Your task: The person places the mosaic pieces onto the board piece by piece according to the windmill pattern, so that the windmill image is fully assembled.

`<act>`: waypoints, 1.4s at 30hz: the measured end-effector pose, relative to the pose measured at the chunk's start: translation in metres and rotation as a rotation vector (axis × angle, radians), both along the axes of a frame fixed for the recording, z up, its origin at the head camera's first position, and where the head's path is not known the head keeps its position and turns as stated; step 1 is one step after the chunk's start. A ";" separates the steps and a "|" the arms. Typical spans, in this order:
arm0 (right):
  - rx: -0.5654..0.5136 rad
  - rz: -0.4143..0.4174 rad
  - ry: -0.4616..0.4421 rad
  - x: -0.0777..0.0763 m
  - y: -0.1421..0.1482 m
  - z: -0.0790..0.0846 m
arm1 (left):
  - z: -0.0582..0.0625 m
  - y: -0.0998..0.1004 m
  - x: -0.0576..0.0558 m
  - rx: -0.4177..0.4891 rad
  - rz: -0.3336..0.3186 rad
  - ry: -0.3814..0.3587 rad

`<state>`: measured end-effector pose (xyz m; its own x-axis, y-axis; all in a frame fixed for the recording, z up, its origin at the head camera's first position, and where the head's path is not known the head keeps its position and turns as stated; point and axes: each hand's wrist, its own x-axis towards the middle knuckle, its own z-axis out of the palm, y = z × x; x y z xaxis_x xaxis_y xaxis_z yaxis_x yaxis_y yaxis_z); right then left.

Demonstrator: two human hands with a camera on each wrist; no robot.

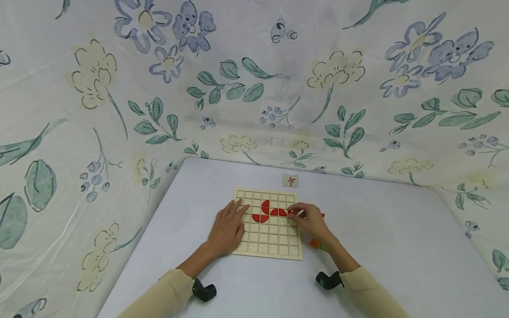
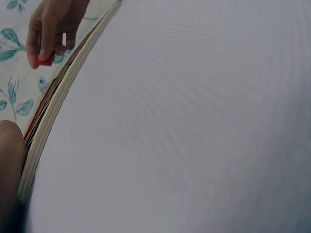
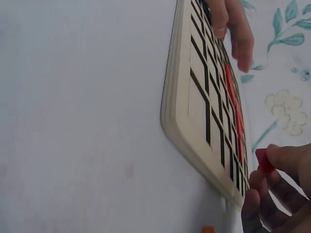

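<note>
A pale wooden grid board point(image 1: 273, 248) lies on the table. My left hand point(image 1: 227, 229) rests on its left side with fingers spread. Pinched between the thumb and fingers of my right hand point(image 1: 313, 221) is a small red piece point(image 3: 264, 160), held at the board's right edge. Red curved pieces sit in the grid: one upright point(image 1: 265, 206), a half-round one point(image 1: 260, 218) below it, and another point(image 1: 277, 212) to the right. The right fingers partly hide the held piece's shape. In the left wrist view, the right hand and red piece point(image 2: 46, 59) appear beyond the board's edge.
A small patterned card point(image 1: 290, 180) lies behind the board. Right of the board are an orange piece point(image 1: 315, 244), a green piece point(image 1: 323, 247) and a partly hidden red piece point(image 1: 323, 215). Black wrist devices point(image 1: 204, 290) show by both sleeves. Floral cloth point(image 1: 254, 119) hangs behind.
</note>
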<state>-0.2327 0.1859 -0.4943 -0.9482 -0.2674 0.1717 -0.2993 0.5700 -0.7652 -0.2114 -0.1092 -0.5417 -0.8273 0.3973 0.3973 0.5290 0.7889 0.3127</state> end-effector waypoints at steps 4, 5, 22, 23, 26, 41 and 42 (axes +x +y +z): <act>-0.030 -0.017 -0.017 0.000 -0.012 0.000 | -0.001 0.000 0.000 -0.006 0.002 -0.005; -0.033 -0.030 -0.029 0.000 -0.015 -0.001 | -0.001 0.000 0.000 -0.006 0.002 -0.005; -0.084 -0.099 -0.088 0.003 -0.052 -0.006 | -0.002 -0.001 -0.002 0.003 -0.005 0.007; -0.074 -0.105 -0.081 0.003 -0.053 -0.007 | -0.002 -0.001 -0.002 0.002 -0.004 0.007; -0.039 -0.118 -0.066 0.002 -0.054 -0.007 | -0.002 -0.001 -0.002 0.003 -0.002 0.008; 0.075 -0.121 -0.026 -0.003 -0.055 -0.006 | -0.003 0.000 -0.001 0.010 0.005 0.004; 0.081 -0.117 -0.023 -0.003 -0.055 -0.006 | -0.002 0.000 -0.002 0.008 0.006 0.001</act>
<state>-0.2362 0.1305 -0.5002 -0.9771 -0.1666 0.1322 -0.2101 0.6599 -0.7214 -0.2129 -0.1091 -0.5442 -0.8292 0.3890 0.4015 0.5246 0.7895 0.3186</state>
